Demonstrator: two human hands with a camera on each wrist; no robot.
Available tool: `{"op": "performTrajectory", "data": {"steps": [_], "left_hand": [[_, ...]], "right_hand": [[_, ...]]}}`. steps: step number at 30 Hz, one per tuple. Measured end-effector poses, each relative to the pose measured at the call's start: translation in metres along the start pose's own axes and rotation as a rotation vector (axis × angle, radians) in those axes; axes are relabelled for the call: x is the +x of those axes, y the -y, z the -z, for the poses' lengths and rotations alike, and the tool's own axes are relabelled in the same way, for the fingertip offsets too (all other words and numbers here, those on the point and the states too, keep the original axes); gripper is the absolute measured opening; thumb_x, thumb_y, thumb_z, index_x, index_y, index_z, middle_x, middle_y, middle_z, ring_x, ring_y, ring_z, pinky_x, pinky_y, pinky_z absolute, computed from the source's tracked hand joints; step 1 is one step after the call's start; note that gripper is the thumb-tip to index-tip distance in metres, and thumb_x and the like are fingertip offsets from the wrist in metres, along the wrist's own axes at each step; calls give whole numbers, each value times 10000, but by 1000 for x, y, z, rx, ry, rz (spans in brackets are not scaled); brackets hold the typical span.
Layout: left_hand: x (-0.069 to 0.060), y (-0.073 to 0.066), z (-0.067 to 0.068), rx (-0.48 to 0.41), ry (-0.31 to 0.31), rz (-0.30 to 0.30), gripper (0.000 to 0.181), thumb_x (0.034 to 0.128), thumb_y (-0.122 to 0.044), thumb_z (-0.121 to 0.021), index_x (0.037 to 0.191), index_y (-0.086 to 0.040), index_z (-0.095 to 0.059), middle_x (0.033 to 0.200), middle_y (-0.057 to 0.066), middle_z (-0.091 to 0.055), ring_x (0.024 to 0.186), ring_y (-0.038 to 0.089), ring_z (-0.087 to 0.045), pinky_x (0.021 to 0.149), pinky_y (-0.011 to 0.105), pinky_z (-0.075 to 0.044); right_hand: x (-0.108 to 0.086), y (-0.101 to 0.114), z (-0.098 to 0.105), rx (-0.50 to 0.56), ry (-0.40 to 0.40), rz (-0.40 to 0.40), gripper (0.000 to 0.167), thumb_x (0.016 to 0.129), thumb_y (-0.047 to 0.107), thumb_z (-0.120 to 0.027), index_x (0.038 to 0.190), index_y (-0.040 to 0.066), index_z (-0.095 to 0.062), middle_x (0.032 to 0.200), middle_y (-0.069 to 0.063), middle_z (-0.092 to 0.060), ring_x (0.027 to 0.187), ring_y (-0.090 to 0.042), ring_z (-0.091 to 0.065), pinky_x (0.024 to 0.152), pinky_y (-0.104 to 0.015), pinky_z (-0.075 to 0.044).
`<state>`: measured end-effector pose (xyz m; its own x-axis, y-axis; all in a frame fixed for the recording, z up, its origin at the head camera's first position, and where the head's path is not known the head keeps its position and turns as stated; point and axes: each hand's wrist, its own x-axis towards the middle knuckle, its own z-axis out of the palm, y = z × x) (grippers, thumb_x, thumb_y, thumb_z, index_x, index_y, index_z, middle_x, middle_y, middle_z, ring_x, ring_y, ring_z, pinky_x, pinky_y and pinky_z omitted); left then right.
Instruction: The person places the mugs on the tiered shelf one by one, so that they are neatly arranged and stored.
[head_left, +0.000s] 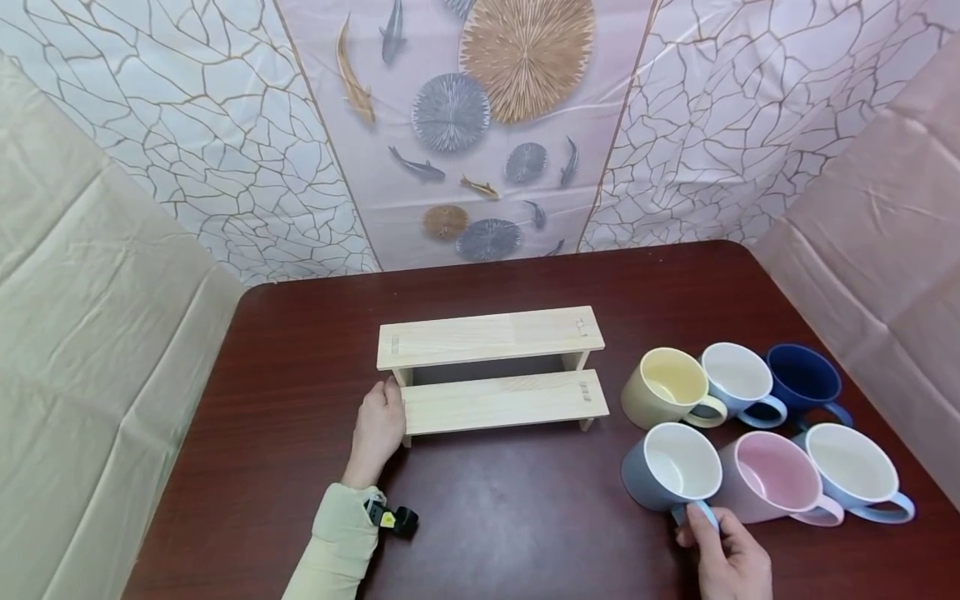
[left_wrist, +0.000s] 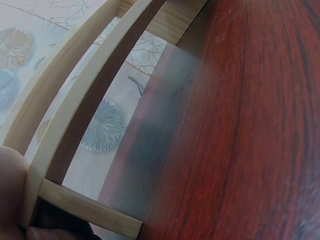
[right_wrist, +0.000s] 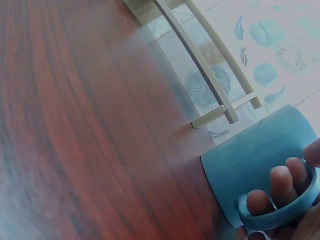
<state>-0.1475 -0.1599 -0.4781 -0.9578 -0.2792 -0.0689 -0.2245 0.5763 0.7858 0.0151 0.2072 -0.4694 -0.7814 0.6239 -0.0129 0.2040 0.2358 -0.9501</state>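
A two-tier wooden rack point(head_left: 502, 404) stands mid-table. My left hand point(head_left: 378, 425) grips the left end of its lower tier; in the left wrist view part of that hand point(left_wrist: 12, 192) shows at the rack's end point(left_wrist: 90, 207). My right hand point(head_left: 727, 550) pinches the handle of a grey-blue mug point(head_left: 652, 477), which stands upright on the table. In the right wrist view the fingers of the right hand point(right_wrist: 287, 190) curl through the handle of that mug point(right_wrist: 255, 150).
Right of and behind the held mug stand a yellow mug point(head_left: 637, 400), a white-lined light blue mug point(head_left: 731, 375), a dark blue mug point(head_left: 802, 379), a pink mug point(head_left: 772, 475) and another light blue mug point(head_left: 855, 462). Patterned cloth point(head_left: 480, 192) hangs behind the table point(head_left: 300, 350).
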Motion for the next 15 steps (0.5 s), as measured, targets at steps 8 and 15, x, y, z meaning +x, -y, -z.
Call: {"op": "performTrajectory", "data": {"steps": [8, 15], "left_hand": [[-1, 1, -1, -22, 2, 4, 507, 1054, -338, -282, 1112, 28, -628, 1118, 285, -629, 1000, 403, -613, 831, 562, -463], [0, 2, 0, -21, -8, -4, 476, 1053, -318, -308, 1117, 24, -632, 1133, 283, -627, 1015, 409, -610, 838, 568, -459]], "right_hand": [[-2, -1, -6, 144, -27, -10, 358, 942, 18, -594, 598, 12, -495, 482, 18, -459, 480, -113, -388, 491, -207, -302], [-4, 0, -15, 421, -25, 71, 425, 1017, 41, -448, 599, -33, -436, 485, -21, -342, 475, -170, -328, 492, -282, -253]]}}
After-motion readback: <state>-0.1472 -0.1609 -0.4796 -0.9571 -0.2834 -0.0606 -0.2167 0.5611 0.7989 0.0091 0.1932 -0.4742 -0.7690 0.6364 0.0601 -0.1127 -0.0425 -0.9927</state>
